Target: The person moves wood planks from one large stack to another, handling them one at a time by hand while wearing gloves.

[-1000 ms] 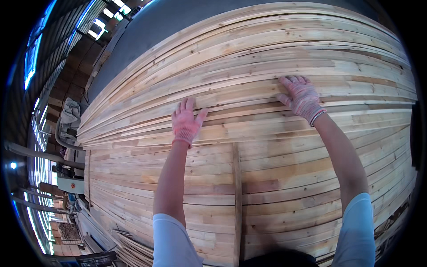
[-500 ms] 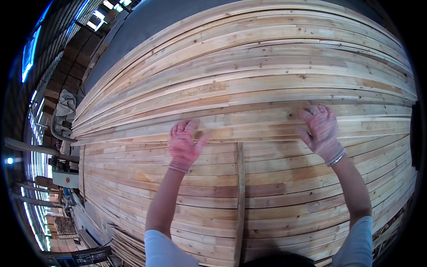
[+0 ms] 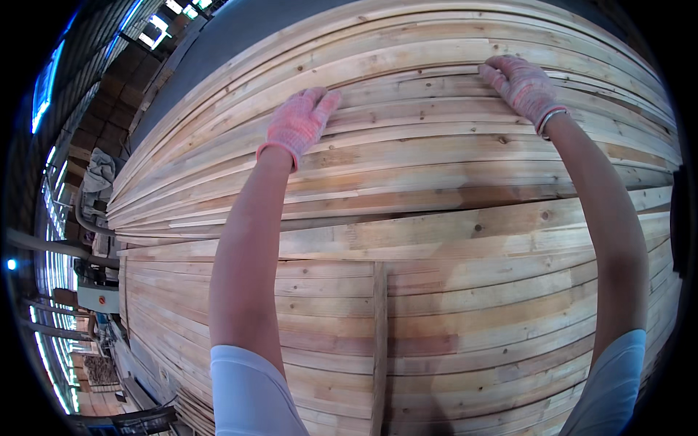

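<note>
ENTRY: timber stack, hand sorting, head view.

Left hand [image 3: 299,123]: pink knit glove, palm down, fingers bent over the far edge of a long pale plank [image 3: 407,109] near the top of the stack. Grip closed on that plank edge, as far as shows; thumb hidden.

Right hand [image 3: 522,86]: same glove type, metal bangle [image 3: 550,120] at wrist. Fingers hooked over the far edge of what looks like the same plank, well apart from the left hand. Grip closed on it, fingertips out of sight past the edge.

Plank posn: under both palms, runs left-right, resting on the plank stack [image 3: 451,312] that spreads from the hands back toward the body.

Handling note (judgement): keep both hands level and pull evenly so the board slides flat and doesn't skew; fingers on the far edge only, clear of the gap between boards; gloves help vs. splinters. Long thin board prob. flexes, so wide hand spacing suits it.

Count:
- hands in view: 2, both gloved
- bangle: 1
- upright spacer strip [image 3: 379,349], nearer the body than both hands: 1
- planks: dozens, too many and too bent by the lens to count exactly
- white sleeves at lower edge: 2
- machinery [image 3: 94,291], far left of left hand: 1 unit, blurred
</note>
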Motion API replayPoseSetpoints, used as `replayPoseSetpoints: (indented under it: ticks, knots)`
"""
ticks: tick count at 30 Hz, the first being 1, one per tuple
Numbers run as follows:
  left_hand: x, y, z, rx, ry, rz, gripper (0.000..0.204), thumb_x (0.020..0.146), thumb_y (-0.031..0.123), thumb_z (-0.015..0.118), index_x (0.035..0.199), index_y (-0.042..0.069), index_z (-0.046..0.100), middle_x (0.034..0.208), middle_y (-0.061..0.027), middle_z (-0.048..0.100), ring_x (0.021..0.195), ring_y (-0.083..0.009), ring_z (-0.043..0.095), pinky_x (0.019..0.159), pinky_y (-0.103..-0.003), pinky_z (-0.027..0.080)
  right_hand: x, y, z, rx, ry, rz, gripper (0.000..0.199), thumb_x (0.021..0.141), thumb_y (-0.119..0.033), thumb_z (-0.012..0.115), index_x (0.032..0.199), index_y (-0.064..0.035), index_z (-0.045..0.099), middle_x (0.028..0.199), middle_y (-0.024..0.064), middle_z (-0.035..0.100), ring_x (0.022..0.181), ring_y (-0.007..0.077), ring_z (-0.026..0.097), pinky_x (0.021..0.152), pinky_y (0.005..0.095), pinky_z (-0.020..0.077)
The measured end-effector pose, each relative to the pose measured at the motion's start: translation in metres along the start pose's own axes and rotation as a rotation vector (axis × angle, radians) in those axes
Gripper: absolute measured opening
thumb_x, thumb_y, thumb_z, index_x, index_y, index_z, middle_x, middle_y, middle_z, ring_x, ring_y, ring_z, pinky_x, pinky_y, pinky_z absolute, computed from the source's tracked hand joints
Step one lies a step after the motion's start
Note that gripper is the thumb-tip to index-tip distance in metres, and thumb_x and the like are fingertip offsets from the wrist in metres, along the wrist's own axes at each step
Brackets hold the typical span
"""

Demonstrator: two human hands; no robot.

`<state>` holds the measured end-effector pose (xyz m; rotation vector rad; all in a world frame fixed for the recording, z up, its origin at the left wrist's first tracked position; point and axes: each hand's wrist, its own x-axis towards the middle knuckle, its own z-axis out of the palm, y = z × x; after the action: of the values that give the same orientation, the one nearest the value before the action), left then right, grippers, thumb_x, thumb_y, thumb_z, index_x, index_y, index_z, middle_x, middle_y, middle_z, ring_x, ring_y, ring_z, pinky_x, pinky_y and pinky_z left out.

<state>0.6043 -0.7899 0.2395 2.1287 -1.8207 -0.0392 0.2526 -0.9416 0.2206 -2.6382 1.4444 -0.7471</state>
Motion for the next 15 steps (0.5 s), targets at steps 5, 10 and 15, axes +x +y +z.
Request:
replayPoseSetpoints:
  ticks: [5, 10, 15]
  knots:
    - [0.039, -0.036, 0.027, -0.191, -0.348, -0.209, 0.080, 0.086, 0.070, 0.041, 0.132, 0.005, 0.052, 0.138, -0.0147, 0.050, 0.128, -0.0287, 0.045, 0.106, -0.038, 0.032, 0.038, 0.015, 0.016, -0.031, -0.531, 0.285, 0.069, 0.080, -0.071, 0.050, 0.107, -0.0094, 0.069, 0.105, 0.0148, 0.066, 0.102, 0.0295, 0.060, 0.093, 0.0360, 0.0430]
    - [0.047, -0.012, 0.016, 0.100, -0.433, -0.444, 0.082, 0.084, 0.070, 0.045, 0.137, 0.007, 0.048, 0.140, -0.0120, 0.048, 0.130, -0.0273, 0.042, 0.110, -0.036, 0.027, 0.080, 0.049, 0.070, -0.005, -0.809, 0.118, 0.056, 0.079, -0.027, 0.055, 0.132, -0.0108, 0.049, 0.127, 0.0115, 0.057, 0.117, 0.0307, 0.053, 0.102, 0.0379, 0.0390]
    - [0.051, -0.005, 0.020, 0.059, -0.503, -0.500, 0.090, 0.080, 0.072, 0.050, 0.140, 0.005, 0.043, 0.145, -0.0151, 0.041, 0.134, -0.0286, 0.036, 0.111, -0.037, 0.025, 0.100, 0.089, 0.099, 0.422, -0.952, 0.200, 0.084, 0.057, -0.007, 0.071, 0.136, -0.0148, 0.043, 0.134, 0.0103, 0.050, 0.125, 0.0289, 0.047, 0.106, 0.0387, 0.0363]
